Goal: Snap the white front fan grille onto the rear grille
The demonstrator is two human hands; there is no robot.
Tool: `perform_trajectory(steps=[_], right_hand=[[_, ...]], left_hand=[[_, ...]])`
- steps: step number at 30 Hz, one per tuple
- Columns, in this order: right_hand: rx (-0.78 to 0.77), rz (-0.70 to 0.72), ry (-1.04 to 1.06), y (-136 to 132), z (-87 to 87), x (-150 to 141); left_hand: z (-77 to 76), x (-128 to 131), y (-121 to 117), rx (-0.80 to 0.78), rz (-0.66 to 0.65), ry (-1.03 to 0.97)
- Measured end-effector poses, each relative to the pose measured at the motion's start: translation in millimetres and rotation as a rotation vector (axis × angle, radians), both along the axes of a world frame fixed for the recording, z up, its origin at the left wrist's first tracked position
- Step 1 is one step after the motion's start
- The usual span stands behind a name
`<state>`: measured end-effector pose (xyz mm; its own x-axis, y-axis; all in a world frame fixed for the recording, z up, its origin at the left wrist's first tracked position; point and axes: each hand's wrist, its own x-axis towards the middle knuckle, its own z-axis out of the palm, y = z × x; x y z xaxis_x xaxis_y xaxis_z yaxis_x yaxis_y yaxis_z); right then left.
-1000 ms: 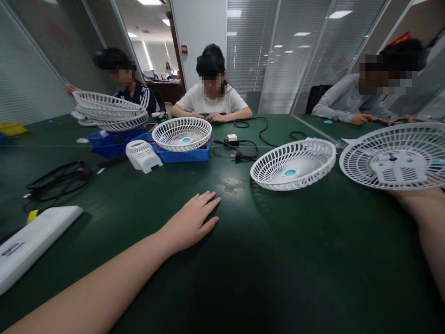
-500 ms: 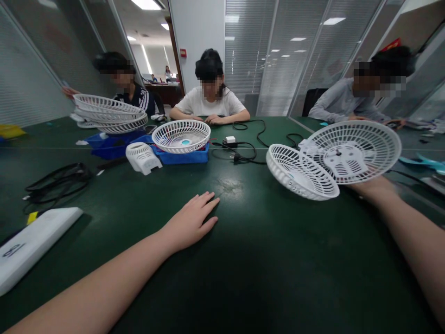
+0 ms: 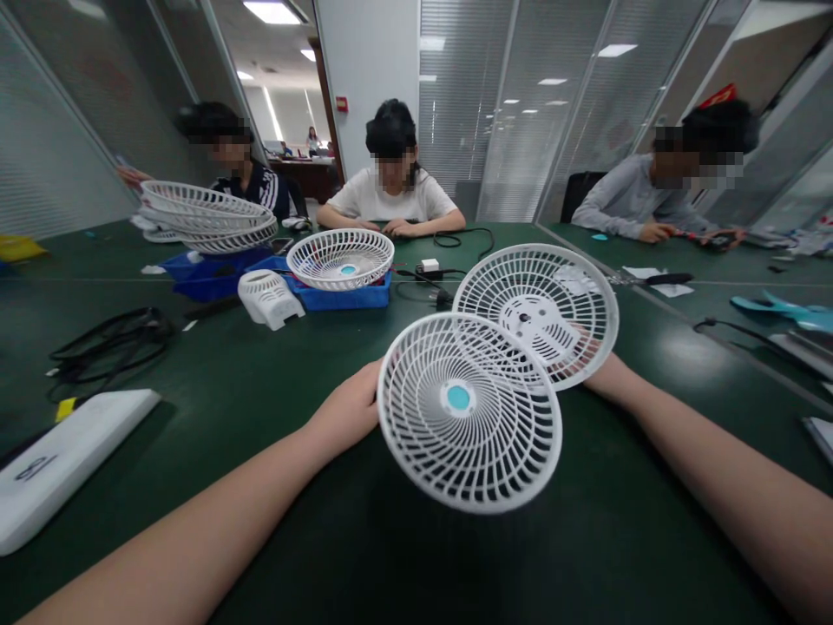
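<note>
Two white round fan grilles are in front of me, one partly overlapping the other. The front fan grille [image 3: 416, 451] has a turquoise disc at its centre and is tilted towards me. Behind it, to the right, the rear fan grille [image 3: 482, 278] has a solid slotted plate in its middle. My right hand [image 3: 597, 363] is closed on the lower right of the rear grille, its fingers partly behind the ribs. My left hand [image 3: 348, 404] is at the left rim of the front grille; its fingers are hidden behind that rim.
Another grille [image 3: 305, 258] rests on a blue bin [image 3: 344, 297], beside a white motor housing [image 3: 268, 299]. Stacked grilles [image 3: 208, 213] stand far left. A black cable coil [image 3: 110, 347] and a white box [image 3: 71, 469] lie left. Pliers [image 3: 651, 279] lie right. Three people sit across the table.
My right hand has brought both grilles leftwards and nearer, from the right side to the middle. The front grille now covers my left hand's fingers, which were spread on the table.
</note>
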<state>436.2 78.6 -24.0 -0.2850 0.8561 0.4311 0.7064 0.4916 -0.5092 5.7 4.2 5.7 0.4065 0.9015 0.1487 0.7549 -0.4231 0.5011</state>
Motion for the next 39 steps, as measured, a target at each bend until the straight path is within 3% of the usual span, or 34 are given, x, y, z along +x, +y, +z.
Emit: perform_trajectory(steps=[6,11,14,16,20,23,39], right_hand=[[0.065,0.157,-0.13,-39,8.3,-52],[0.221,0.317,-0.246,-60,22.4,-86],[0.379,0.366,-0.261,-62,23.5,-91],[0.461,0.383,-0.267,-63,24.7,-91],[0.568,0.382,-0.275,-66,30.3,-92],[0.635,0.364,-0.33,-68,33.0,-92],[0.603,0.334,-0.355,-73,32.6,-91]], left_hand=[[1.9,2,-4,-0.031,0.006,-0.126],[-3.3,4,-6,0.364,0.002,-0.14],[-6.2,1,-6,0.595,-0.079,-0.1],[-4.9,-1,-8,0.654,-0.168,-0.021],[1.6,-1,-12,0.58,-0.393,0.141],[3.9,1,-12,0.568,-0.462,0.183],[3.0,3,-14,0.582,-0.492,0.18]])
